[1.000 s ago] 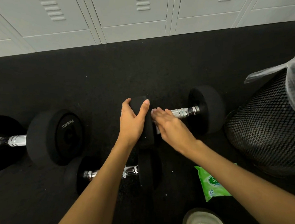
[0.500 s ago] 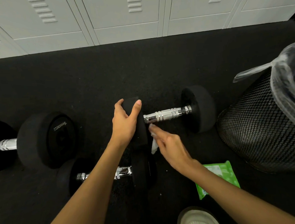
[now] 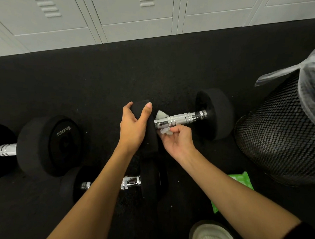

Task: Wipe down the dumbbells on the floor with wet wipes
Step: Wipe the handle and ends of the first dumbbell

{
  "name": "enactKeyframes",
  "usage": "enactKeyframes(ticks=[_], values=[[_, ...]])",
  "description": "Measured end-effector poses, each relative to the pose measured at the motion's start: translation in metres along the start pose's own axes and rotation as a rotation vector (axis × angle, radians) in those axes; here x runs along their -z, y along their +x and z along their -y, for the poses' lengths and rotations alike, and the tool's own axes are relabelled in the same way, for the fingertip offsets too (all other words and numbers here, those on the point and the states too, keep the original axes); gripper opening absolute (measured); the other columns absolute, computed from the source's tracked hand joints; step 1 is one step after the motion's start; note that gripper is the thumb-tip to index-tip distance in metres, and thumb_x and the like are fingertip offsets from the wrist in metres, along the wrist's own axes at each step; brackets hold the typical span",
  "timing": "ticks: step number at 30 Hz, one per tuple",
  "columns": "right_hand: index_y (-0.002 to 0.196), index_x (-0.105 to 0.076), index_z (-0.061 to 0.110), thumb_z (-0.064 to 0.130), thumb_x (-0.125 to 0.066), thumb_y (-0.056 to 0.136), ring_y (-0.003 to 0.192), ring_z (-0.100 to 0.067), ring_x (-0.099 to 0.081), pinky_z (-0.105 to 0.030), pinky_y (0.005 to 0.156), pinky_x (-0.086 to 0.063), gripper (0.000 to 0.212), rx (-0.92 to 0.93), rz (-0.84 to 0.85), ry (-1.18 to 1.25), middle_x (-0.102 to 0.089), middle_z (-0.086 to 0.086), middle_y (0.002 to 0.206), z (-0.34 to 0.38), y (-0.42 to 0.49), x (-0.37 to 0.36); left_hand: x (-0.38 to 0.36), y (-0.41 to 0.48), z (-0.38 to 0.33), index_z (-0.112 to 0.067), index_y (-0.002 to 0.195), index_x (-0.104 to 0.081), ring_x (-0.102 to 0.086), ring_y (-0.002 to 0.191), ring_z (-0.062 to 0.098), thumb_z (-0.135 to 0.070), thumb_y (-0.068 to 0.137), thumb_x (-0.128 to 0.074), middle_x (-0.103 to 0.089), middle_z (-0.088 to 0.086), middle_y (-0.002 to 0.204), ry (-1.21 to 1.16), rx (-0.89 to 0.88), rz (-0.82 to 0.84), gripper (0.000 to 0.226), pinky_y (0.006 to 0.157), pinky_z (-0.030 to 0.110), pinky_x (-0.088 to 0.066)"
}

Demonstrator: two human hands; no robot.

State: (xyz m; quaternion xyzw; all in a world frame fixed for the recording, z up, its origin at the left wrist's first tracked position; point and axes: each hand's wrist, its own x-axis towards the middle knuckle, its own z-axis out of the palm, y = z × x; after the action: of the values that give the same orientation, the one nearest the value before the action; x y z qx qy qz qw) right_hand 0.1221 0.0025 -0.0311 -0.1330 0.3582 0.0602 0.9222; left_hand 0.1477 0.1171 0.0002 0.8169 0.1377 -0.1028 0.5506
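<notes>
A black dumbbell with a chrome handle (image 3: 182, 118) lies across the middle of the floor. My left hand (image 3: 133, 127) grips its left head from above. My right hand (image 3: 177, 142) sits just under the handle, palm up, pinching a white wet wipe (image 3: 165, 131) that wraps around the handle's left end; a corner of it pokes up behind the bar. A smaller dumbbell (image 3: 132, 182) lies nearer me, partly hidden by my left forearm. A larger dumbbell (image 3: 49, 145) rests at the left.
A black mesh bin (image 3: 280, 132) with a clear plastic liner stands at the right. A green wet-wipe pack (image 3: 244, 180) lies on the floor under my right forearm. White lockers (image 3: 130, 17) line the far edge. My white shoe (image 3: 210, 232) shows at the bottom.
My right hand turned palm up, went under the chrome handle and brought the wipe around the handle's left end. My left hand kept its hold on the dumbbell head.
</notes>
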Motion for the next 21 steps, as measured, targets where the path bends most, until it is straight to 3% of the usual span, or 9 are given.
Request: enactKeyframes(ticks=[2,4,7,9,12,16,19,21], values=[[0.101,-0.057,-0.007,0.001,-0.038,0.085,0.102,-0.034,-0.062,-0.041,0.098,-0.048,0.026,-0.025,0.029,-0.073,-0.061,-0.026,0.107,0.000,-0.003,0.004,0.000,0.001,0.001,-0.019,0.145,-0.029,-0.053,0.087,-0.001,-0.054,0.087,-0.057,-0.050,-0.019,0.095,-0.015,-0.005,-0.001,0.074,0.082,0.020,-0.043],[0.101,-0.060,-0.002,0.010,-0.048,0.095,0.093,-0.026,-0.066,-0.034,0.092,-0.052,0.018,-0.037,0.028,-0.101,-0.066,-0.019,0.098,-0.004,-0.010,0.010,0.000,0.001,0.002,-0.019,0.145,-0.029,-0.053,0.097,0.003,-0.055,0.086,-0.057,-0.049,-0.020,0.099,-0.022,-0.006,-0.002,0.074,0.083,0.018,-0.043],[0.118,-0.056,-0.004,0.003,-0.047,0.096,0.095,-0.023,-0.064,-0.032,0.099,-0.047,0.025,-0.046,0.015,-0.114,-0.063,-0.019,0.106,-0.012,-0.011,0.018,0.000,-0.001,0.002,-0.019,0.145,-0.029,-0.051,0.101,0.006,-0.054,0.087,-0.056,-0.046,-0.020,0.098,-0.018,-0.008,-0.005,0.073,0.075,0.013,-0.037],[0.125,-0.051,-0.007,-0.009,-0.038,0.092,0.097,-0.026,-0.060,-0.036,0.105,-0.042,0.035,-0.050,-0.003,-0.150,-0.059,-0.022,0.110,-0.011,-0.006,0.019,0.000,-0.001,0.002,-0.019,0.146,-0.029,-0.050,0.102,0.005,-0.054,0.087,-0.056,-0.046,-0.017,0.101,-0.021,-0.009,-0.001,0.074,0.078,0.014,-0.036],[0.113,-0.055,-0.009,-0.014,-0.028,0.088,0.102,-0.032,-0.060,-0.038,0.101,-0.045,0.037,-0.081,-0.028,-0.167,-0.059,-0.026,0.111,-0.005,-0.001,0.011,0.000,-0.002,0.001,-0.017,0.146,-0.029,-0.049,0.096,0.002,-0.052,0.088,-0.056,-0.043,-0.020,0.095,-0.021,-0.012,-0.006,0.073,0.086,0.019,-0.036],[0.117,-0.055,-0.011,-0.016,-0.024,0.084,0.127,-0.037,-0.048,-0.038,0.113,-0.032,0.045,-0.060,-0.111,-0.120,-0.049,-0.028,0.136,-0.004,0.008,0.000,0.000,-0.003,0.001,-0.019,0.146,-0.028,-0.049,0.106,0.007,-0.054,0.087,-0.056,-0.046,-0.011,0.110,-0.027,-0.015,0.007,0.074,0.089,0.022,-0.039],[0.110,-0.056,-0.011,-0.017,-0.023,0.086,0.129,-0.037,-0.046,-0.038,0.112,-0.033,0.042,-0.069,-0.105,-0.113,-0.054,-0.028,0.128,-0.004,0.001,-0.003,0.000,-0.003,0.001,-0.019,0.146,-0.028,-0.051,0.099,0.002,-0.053,0.087,-0.056,-0.045,-0.020,0.097,-0.020,-0.016,0.000,0.073,0.087,0.019,-0.040],[0.109,-0.056,-0.013,-0.018,-0.022,0.086,0.131,-0.038,-0.043,-0.039,0.111,-0.034,0.041,-0.094,-0.068,-0.142,-0.056,-0.029,0.117,-0.002,-0.011,0.000,0.000,-0.004,0.001,-0.019,0.146,-0.027,-0.048,0.085,-0.007,-0.051,0.089,-0.055,-0.040,-0.025,0.090,-0.005,-0.018,0.003,0.072,0.075,0.010,-0.037]])
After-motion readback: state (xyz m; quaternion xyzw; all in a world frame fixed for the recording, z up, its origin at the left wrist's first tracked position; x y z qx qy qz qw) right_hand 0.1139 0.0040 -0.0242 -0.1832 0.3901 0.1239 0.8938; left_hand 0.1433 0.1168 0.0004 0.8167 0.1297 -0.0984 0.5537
